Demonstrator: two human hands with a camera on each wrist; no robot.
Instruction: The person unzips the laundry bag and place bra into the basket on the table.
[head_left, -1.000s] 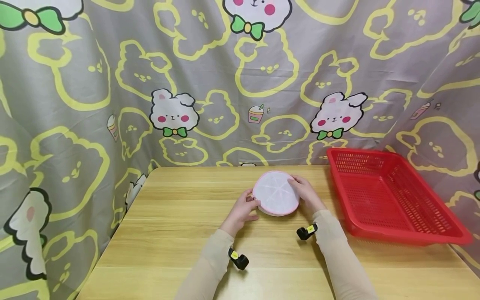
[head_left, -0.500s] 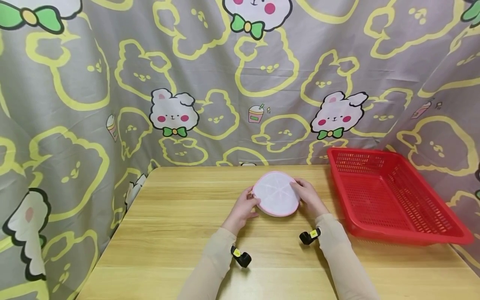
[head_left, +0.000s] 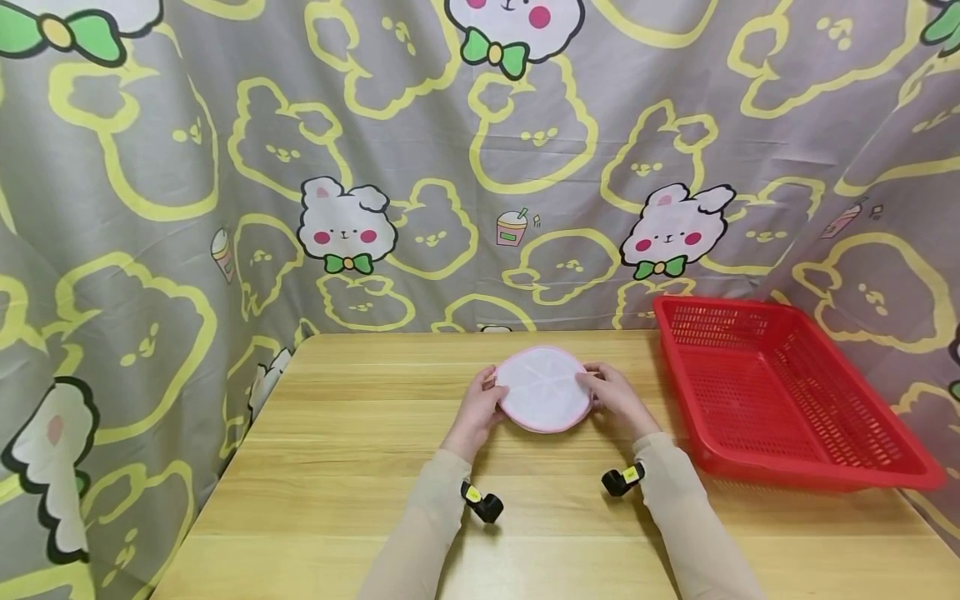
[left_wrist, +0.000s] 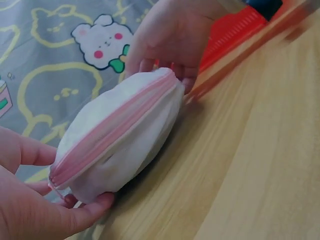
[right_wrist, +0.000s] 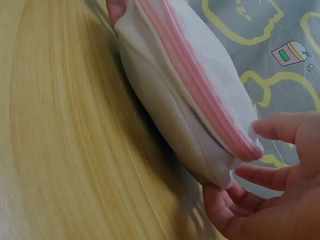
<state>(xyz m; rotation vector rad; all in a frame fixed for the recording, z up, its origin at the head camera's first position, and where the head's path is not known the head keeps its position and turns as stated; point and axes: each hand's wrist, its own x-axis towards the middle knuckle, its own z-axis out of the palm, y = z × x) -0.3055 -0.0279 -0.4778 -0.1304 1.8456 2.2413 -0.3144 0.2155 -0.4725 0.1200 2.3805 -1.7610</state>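
Keeping the soft pouch (head_left: pixel 546 390) in good shape seems to call for light, even pressure from both sides, so the pink zip (left_wrist: pixel 117 131) runs smooth without kinking. The pouch sits just right of centre in the head frame, over the table (head_left: pixel 337 467). The left hand (head_left: pixel 477 410) pinches its left edge near the zip pull (left_wrist: pixel 57 191), and the right hand (head_left: pixel 617 397) grasps the opposite edge, thumbs on top, fingers below, neither spread wide nor clenched.

A red basket (head_left: pixel 772 412) rests on a wooden table (head_left: pixel 352 442) before a rabbit-print curtain (head_left: pixel 442 142).
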